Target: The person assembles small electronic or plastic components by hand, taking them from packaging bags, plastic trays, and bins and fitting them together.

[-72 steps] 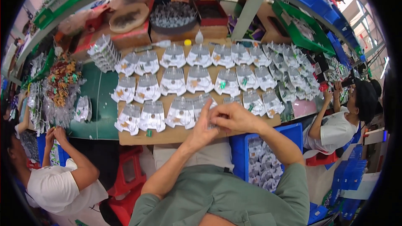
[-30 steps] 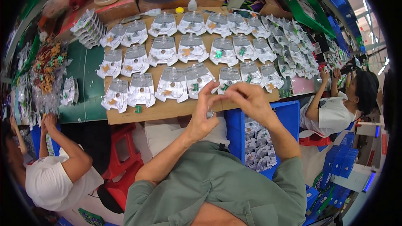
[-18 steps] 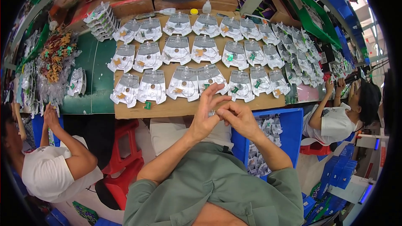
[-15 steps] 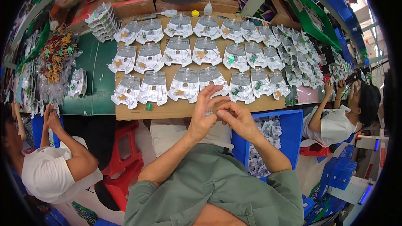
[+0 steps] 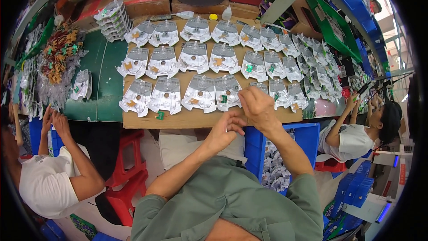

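My right hand (image 5: 258,107) is over the front row of clear-and-silver plastic housings, fingers pinched together; whatever they hold is too small or hidden to make out. Just under its fingertips lies a housing (image 5: 232,88) with a small green circuit board (image 5: 224,99) and a thin wire. At the board's front edge is my left hand (image 5: 226,130), lower and to the left, its fingers curled around something small and pale that I cannot name. Another housing (image 5: 199,91) with an orange-brown piece lies left of it. A loose green circuit board (image 5: 159,115) rests near the front edge.
Housings stand in three rows on a brown board (image 5: 178,120). A stack of housings (image 5: 111,20) is at the back left, a pile (image 5: 318,64) at the right. A blue bin (image 5: 307,145) stands beside my right forearm. Co-workers sit on both sides.
My hands have come apart. The right one has moved up and right over the front row; the left has dropped slightly, its fingers now curled, uncovering the housing with the green board.
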A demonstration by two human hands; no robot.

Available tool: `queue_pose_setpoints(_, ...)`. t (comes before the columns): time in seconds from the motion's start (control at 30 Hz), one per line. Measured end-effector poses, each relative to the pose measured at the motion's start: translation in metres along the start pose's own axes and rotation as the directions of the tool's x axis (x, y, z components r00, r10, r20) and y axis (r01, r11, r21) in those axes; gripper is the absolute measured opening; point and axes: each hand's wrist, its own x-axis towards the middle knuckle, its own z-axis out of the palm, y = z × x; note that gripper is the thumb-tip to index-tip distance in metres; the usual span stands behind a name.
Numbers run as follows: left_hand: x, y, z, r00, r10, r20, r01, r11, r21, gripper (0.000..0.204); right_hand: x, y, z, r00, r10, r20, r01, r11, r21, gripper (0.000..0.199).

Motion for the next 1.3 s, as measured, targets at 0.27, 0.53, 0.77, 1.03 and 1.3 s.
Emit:
queue_pose_setpoints(0.27, 0.004, -0.002, -0.014, 0.998, -0.046, -0.046, 0.044, 0.998, -0.036, 0.058, 0.009, 0.001, -0.003, 0.938, -0.223, 0.265, 0.239, 0.971, -0.029, 0.029)
queue_pose_setpoints(0.53, 0.006, -0.002, -0.018, 0.997, -0.048, -0.060, 0.047, 0.999, -0.017, 0.058, 0.029, 0.006, 0.002, 0.899, -0.101, 0.427, 0.118, 0.993, -0.013, 0.013)
queue_pose_setpoints(0.77, 0.009, -0.003, -0.021, 0.998, -0.036, -0.048, 0.037, 0.999, 0.027, 0.060, 0.033, 0.000, -0.001, 0.891, -0.133, 0.434, 0.181, 0.981, -0.070, 0.014)
queue_pose_setpoints(1.03, 0.013, -0.005, -0.023, 0.998, -0.048, -0.047, 0.050, 0.998, 0.038, 0.067, 0.025, -0.005, 0.012, 0.886, -0.152, 0.438, 0.152, 0.988, 0.035, 0.022)
queue_pose_setpoints(1.3, -0.005, 0.011, -0.014, 0.961, 0.274, 0.031, -0.275, 0.961, 0.030, 0.080, 0.046, 0.017, 0.001, 0.742, 0.248, 0.623, -0.438, 0.883, 0.169, 0.022)
